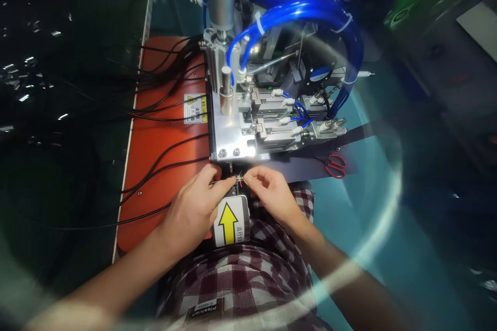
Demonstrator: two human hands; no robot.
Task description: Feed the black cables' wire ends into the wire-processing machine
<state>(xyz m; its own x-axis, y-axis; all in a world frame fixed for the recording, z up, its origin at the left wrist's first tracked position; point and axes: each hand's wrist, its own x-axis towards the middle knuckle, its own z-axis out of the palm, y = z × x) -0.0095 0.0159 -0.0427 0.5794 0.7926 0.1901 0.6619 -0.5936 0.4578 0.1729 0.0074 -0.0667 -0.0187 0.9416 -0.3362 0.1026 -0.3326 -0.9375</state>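
Observation:
My left hand [198,199] is closed in a pinch on a black cable [147,214], which runs in from the left over the orange plate and passes under the hand. At the tips of both hands is a small cluster of thin coloured wires [239,179], with red and white strands showing. My right hand [272,190] pinches these wires between thumb and forefinger; its other fingers are curled. Just beyond the hands stands a metal machine head [233,139] with clamps and air cylinders. The exact form of the wire ends is too small to tell.
Several black cables lie across the orange plate [155,165]. Blue air hoses [303,8] arch over the machine. Red-handled scissors [335,166] lie to the right on a dark strip. A label with a yellow arrow [228,223] sits just below my hands.

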